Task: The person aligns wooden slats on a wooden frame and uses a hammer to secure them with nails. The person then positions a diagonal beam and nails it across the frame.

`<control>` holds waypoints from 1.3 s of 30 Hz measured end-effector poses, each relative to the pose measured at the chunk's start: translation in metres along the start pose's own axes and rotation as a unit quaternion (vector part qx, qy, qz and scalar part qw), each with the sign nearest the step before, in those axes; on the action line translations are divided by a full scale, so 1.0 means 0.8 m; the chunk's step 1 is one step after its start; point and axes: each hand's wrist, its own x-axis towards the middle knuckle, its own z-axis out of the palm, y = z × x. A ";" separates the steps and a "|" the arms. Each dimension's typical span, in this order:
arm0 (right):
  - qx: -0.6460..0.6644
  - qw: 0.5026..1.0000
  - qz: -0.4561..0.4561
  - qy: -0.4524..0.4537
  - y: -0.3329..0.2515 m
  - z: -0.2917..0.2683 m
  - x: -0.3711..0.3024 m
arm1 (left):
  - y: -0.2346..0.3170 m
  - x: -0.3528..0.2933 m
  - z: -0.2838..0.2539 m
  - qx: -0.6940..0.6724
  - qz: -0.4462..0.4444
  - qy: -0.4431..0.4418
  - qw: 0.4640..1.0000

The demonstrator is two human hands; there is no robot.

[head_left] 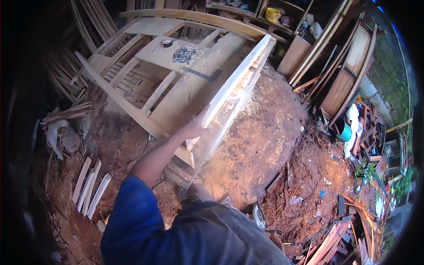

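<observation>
Head view is showing a pale board (pixel 240 73) that is standing along the right side of a large wooden frame (pixel 130 113), and the left hand (pixel 197 128) is gripping its upper edge near the closer end, while the state of the right hand I cannot tell. On the frame, a heap of nails (pixel 186 54), a roll of black tape (pixel 167 43) and a dark metal square (pixel 204 75) are lying near each other. Farther out, pale wood strips (pixel 98 196) are resting on the floor (pixel 269 115) at left, and scrap wood (pixel 329 244) is lying at lower right.

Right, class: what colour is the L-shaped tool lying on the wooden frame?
Dark grey; the L-shaped tool shows best in the head view.
</observation>
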 end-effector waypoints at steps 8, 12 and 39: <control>0.432 0.893 -0.105 0.068 0.024 0.277 -0.252 | -0.068 0.040 0.023 -0.026 0.131 0.002 0.991; 0.384 0.901 0.063 0.190 0.197 0.307 -0.185 | -0.034 0.057 0.065 -0.062 0.151 -0.027 0.986; 0.059 0.989 0.055 0.122 0.123 0.506 -0.016 | -0.096 -0.058 -0.140 0.281 0.287 -0.381 0.833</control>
